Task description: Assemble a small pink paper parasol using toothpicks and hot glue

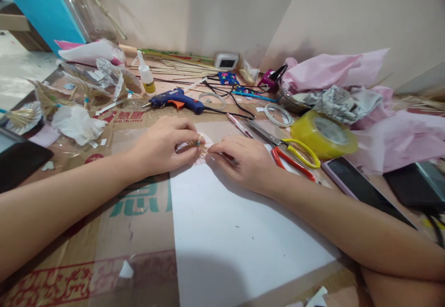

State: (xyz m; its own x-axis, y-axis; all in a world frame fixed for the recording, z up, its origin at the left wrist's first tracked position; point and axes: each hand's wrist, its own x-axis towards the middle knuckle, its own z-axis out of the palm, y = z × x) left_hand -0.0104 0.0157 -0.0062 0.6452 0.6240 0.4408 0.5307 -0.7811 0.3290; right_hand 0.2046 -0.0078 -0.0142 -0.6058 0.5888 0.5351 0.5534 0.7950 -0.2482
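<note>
My left hand (163, 147) is pinched on a small bundle of thin wooden sticks (199, 145) with a blue bead at its hub, lying over a small pale paper circle (208, 140). My right hand (245, 161) rests on the table just right of it, its fingertips pressing the sticks' ends against the paper. Both hands work at the top edge of a white sheet (236, 233) laid on flattened cardboard (139, 214).
A blue glue gun (177, 99), a glue bottle (146, 76), red and yellow scissors (288, 151), a yellow tape roll (323, 135), a phone (361, 184), pink paper (347, 70) and several finished stick umbrellas (52, 98) lie around. A dark tablet (17, 156) sits at the left edge.
</note>
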